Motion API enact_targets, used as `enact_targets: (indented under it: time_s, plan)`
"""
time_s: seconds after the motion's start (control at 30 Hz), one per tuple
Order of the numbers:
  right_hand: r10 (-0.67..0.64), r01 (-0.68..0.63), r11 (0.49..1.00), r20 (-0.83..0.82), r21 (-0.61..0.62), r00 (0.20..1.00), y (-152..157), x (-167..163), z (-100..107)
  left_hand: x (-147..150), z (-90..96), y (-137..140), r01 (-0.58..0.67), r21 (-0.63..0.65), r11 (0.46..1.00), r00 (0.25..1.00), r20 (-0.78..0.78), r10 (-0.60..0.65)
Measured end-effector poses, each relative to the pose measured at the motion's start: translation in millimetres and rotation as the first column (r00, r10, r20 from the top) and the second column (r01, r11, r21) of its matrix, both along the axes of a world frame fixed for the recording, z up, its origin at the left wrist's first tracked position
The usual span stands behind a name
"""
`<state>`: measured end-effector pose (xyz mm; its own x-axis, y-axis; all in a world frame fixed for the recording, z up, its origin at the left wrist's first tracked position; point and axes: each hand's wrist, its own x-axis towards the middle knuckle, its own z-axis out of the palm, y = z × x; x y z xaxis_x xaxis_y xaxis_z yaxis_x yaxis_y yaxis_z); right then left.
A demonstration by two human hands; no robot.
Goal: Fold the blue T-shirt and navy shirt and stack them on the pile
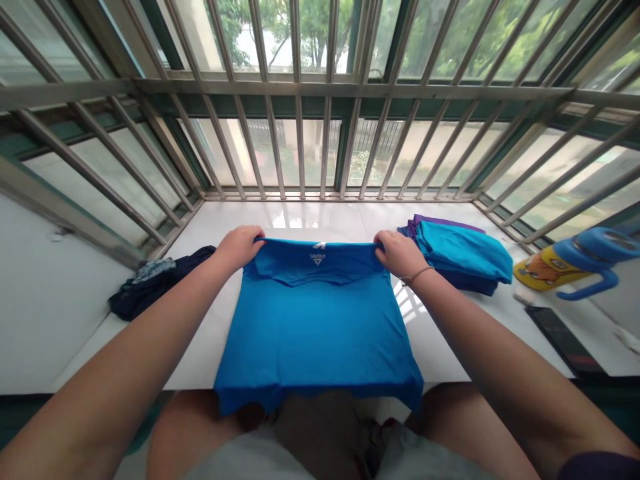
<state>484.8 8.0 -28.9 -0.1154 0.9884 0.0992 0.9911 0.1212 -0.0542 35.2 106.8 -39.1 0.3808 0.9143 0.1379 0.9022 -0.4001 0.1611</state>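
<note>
A bright blue T-shirt (320,320) lies spread on the white sill in front of me, its near end hanging over the front edge. White logo print shows near its far edge. My left hand (240,247) pinches the far left corner of the cloth, fingers closed. At the far right corner, my right hand (399,252) grips the fabric in the same way, a thin bracelet on its wrist. The far edge is stretched straight between both hands. Fingertips are partly hidden by the cloth.
A folded pile of turquoise, purple and navy clothes (465,250) sits to the right. Dark crumpled clothing (160,280) lies at left. A blue and yellow bottle (575,260) and a black phone (565,340) are far right. Metal window bars (300,147) bound the sill.
</note>
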Motion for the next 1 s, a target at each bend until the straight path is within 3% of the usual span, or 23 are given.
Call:
enact_targets:
  time_s: [0.13,0.23,0.37,0.53,0.7,0.77,0.83,0.93,1.0]
  plan:
    - [0.128,-0.119,0.985,-0.063,0.127,0.99,-38,2,-7,-13,-3.0,-20,0.027,0.045,0.999,0.997,0.069,-0.03]
    - [0.125,-0.118,0.991,-0.111,0.068,0.986,-44,3,-20,-15,-11.8,-21,0.013,-0.007,1.0,0.994,0.104,-0.013]
    - [0.025,-0.027,1.0,-0.128,-0.016,0.991,-3,4,-25,-3,-14.1,0,-0.052,-0.056,0.997,0.994,0.096,0.057]
    - [-0.034,0.032,0.999,-0.073,-0.028,0.997,63,11,-15,19,-6.6,35,-0.096,-0.049,0.994,0.995,-0.044,0.094]
    - [-0.001,0.001,1.0,-0.004,-0.022,1.0,77,9,-19,27,-17.5,44,-0.11,0.014,0.994,0.984,-0.139,0.111]
    - [0.075,-0.074,0.997,0.008,-0.029,0.997,67,3,-26,25,-27.7,38,-0.015,-0.03,0.999,0.995,-0.097,0.012]
    - [0.207,-0.206,0.976,0.002,-0.077,0.978,51,-6,-36,23,-39.6,26,0.189,-0.118,0.975,0.981,-0.015,-0.192]
    - [0.398,-0.396,0.905,-0.018,-0.159,0.917,25,-22,-55,20,-57.2,2,0.483,-0.152,0.863,0.876,0.066,-0.478]
    - [0.463,-0.458,0.87,-0.018,-0.181,0.886,13,-32,-68,19,-67.2,-13,0.572,-0.127,0.811,0.82,0.044,-0.571]
